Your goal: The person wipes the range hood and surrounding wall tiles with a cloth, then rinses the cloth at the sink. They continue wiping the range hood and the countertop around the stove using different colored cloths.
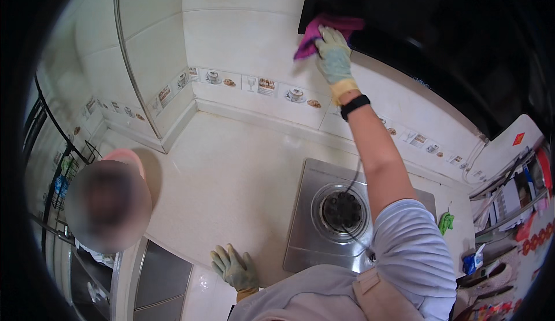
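Note:
My right hand (pixel 334 56), in a pale green and yellow rubber glove, presses a magenta cloth (pixel 331 24) against the lower edge of a glossy black panel (pixel 425 39) mounted on the tiled wall. Its fingers lie over the cloth. My left hand (pixel 235 268), gloved alike, rests with spread fingers on the near edge of the pale countertop (pixel 225 178) and holds nothing. Between my body and the wall, a stainless steel gas stove (pixel 299 234) is set on the counter, with its round burner (pixel 342 212) partly beside my right arm.
A pink basin (pixel 130 158) stands at the left, near a black wire rack (pixel 56 191); a blurred round patch hides part of both. A tiled wall corner (pixel 162 145) juts out there. Right of the stove lie a green cloth (pixel 446 222) and a blue packet (pixel 472 261).

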